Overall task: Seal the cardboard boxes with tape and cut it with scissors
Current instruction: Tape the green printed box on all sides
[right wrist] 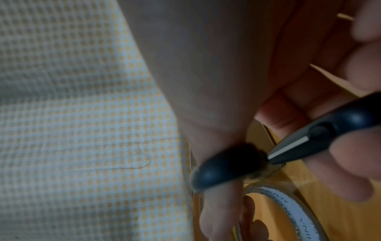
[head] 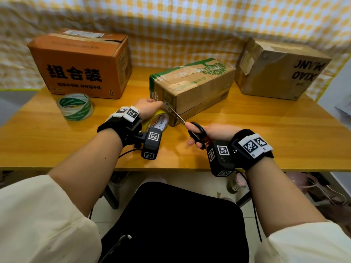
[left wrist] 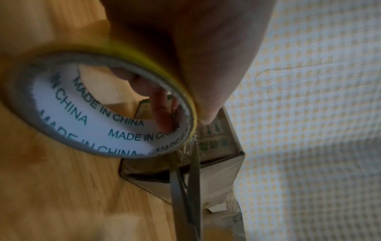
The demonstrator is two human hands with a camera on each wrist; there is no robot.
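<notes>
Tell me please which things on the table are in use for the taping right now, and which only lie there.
In use:
- yellow tape roll, held by the left hand
- scissors, in the right hand, blades at the tape
- middle box

Lying about:
- green-and-white tape roll
- orange box
- brown box on the right

You face a wooden table (head: pixel 247 130) with a glossy, honey-coloured top whose near edge runs across the head view. Behind it, a yellow-and-white checked cloth (head: pixel 180 21) hangs as a backdrop, wrinkled and draped down to the tabletop; both wrist views show the same cloth (left wrist: pixel 309 97). Beneath the table you see a pale tiled floor (head: pixel 199 185), a dark table leg (head: pixel 112 196), and white cables (head: pixel 330 196) lying at right. Lighting is soft and even.
</notes>
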